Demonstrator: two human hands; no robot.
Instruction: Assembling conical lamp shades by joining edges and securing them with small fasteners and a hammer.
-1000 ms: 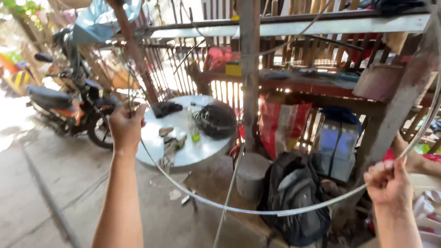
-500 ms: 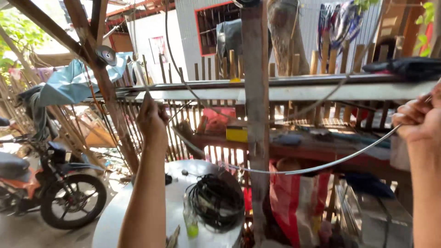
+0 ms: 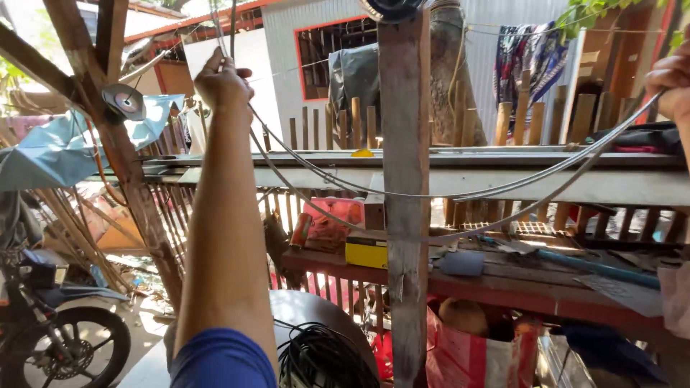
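Observation:
My left hand [image 3: 221, 82] is raised high at the upper left, fingers closed around a thin grey metal hoop [image 3: 460, 195]. The hoop sags in a double curve across the view, passing in front of an upright wooden post [image 3: 405, 194], and rises to the top right. There my right hand [image 3: 672, 75], partly cut off by the frame edge, grips the hoop's other side. My left arm in a blue sleeve fills the lower left.
A cluttered wooden workbench [image 3: 503, 276] with a yellow box [image 3: 366, 251] and tools lies behind the post. A coil of black wire [image 3: 323, 356] rests on a round table below. A motorcycle [image 3: 50, 338] stands at lower left, slanted wooden poles [image 3: 108, 129] above it.
Both hands have lifted the hoop from near floor level to overhead height. The view has tilted up from the ground to the bench and fence.

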